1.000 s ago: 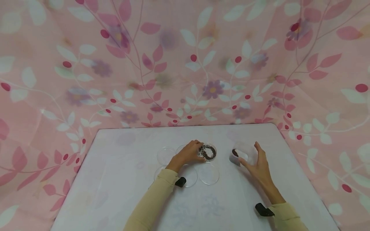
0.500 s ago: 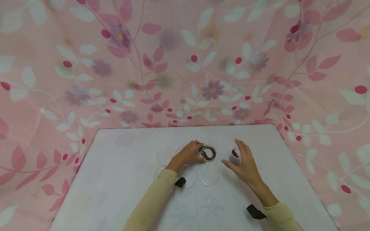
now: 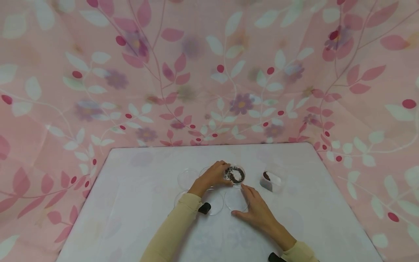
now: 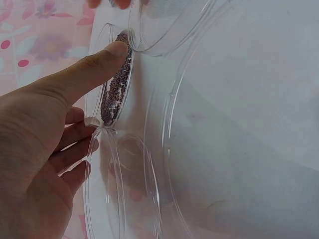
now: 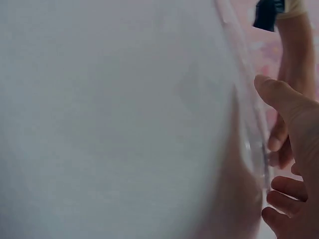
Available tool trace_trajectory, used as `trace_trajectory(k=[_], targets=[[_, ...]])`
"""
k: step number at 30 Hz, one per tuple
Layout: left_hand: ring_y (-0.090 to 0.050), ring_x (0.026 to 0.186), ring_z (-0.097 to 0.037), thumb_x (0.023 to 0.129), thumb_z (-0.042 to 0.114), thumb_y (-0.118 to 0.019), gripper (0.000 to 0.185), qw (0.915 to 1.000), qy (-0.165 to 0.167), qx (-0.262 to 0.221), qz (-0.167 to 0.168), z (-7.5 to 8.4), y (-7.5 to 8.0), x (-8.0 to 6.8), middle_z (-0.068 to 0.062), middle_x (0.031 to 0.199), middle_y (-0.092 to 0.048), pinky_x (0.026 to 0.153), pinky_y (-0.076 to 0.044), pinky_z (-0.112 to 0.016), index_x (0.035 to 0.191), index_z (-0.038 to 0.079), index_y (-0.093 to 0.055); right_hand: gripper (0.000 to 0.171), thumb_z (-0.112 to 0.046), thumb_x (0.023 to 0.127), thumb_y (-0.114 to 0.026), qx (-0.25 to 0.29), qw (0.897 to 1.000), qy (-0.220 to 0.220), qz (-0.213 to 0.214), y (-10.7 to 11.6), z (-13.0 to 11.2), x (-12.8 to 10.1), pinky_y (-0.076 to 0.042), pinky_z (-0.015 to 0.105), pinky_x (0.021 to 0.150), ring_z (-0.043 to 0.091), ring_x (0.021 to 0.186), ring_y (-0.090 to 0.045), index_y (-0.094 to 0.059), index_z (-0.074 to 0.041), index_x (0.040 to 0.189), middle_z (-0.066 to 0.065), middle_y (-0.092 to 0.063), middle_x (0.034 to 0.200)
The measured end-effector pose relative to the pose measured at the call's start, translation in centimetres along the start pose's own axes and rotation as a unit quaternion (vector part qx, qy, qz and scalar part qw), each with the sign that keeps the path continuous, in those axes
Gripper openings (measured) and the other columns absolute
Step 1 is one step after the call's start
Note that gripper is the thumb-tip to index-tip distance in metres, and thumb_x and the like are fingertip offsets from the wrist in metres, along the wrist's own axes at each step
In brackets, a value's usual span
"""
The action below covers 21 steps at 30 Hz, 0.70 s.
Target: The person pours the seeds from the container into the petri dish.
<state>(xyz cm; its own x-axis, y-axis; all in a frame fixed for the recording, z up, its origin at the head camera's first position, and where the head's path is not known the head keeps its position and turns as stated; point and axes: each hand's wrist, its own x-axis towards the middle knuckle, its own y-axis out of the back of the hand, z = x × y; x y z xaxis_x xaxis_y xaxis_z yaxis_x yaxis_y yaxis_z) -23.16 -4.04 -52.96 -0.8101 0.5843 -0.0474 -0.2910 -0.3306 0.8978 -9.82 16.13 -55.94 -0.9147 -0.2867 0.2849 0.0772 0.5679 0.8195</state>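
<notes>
On the white bench [image 3: 127, 207], the left hand [image 3: 212, 175] pinches a round clear plastic dish [image 3: 235, 175]; nearer, the right hand [image 3: 259, 211] spreads.

To the right of the round clear plastic dish of dark grains [image 3: 234, 174], a gap of white counter [image 3: 252, 173] gives passage before the small translucent container with dark contents [image 3: 266, 185]. The left grip [image 3: 212, 177] blocks the dish's left; the right grip [image 3: 258, 211] and a round, shallow, see-through plastic disc [image 3: 235, 200] crowd its near side.
</notes>
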Motion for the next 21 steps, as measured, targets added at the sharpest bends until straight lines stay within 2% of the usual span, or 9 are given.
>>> trace_trajectory(k=[3,11,21], targets=[[-0.053,0.127,-0.025,0.073,0.044,-0.085,0.085,1.0,0.003,0.001,0.0,0.0,0.0,0.0,-0.01,0.136,-0.056,0.11,-0.043,-0.036,0.141,0.005,-0.052,0.106,-0.058,0.065,-0.085,0.001,1.0,-0.007,-0.007,-0.7,-0.1,-0.5,-0.048,0.045,0.104,0.026,0.129,-0.052,-0.042,-0.006,0.147,0.01,-0.052,0.141],[-0.051,0.129,-0.023,0.073,0.047,-0.084,0.087,0.9999,0.011,0.004,-0.001,-0.3,-0.3,0.1,-0.009,0.138,-0.055,0.111,-0.043,-0.036,0.142,0.007,-0.051,0.102,-0.053,0.067,-0.086,-0.011,1.0,0.015,0.021,-1.4,0.0,-0.9,-0.047,0.047,0.104,0.029,0.128,-0.051,-0.044,-0.001,0.145,0.014,-0.052,0.14],[-0.052,0.128,-0.024,0.073,0.046,-0.084,0.085,0.9999,0.005,0.011,0.003,-0.1,-0.4,0.1,-0.009,0.137,-0.056,0.11,-0.043,-0.036,0.141,0.007,-0.052,0.1,-0.049,0.069,-0.086,0.007,1.0,-0.013,-0.002,-1.0,-0.2,-0.9,-0.044,0.046,0.108,0.03,0.131,-0.05,-0.044,-0.001,0.145,0.015,-0.051,0.141]])
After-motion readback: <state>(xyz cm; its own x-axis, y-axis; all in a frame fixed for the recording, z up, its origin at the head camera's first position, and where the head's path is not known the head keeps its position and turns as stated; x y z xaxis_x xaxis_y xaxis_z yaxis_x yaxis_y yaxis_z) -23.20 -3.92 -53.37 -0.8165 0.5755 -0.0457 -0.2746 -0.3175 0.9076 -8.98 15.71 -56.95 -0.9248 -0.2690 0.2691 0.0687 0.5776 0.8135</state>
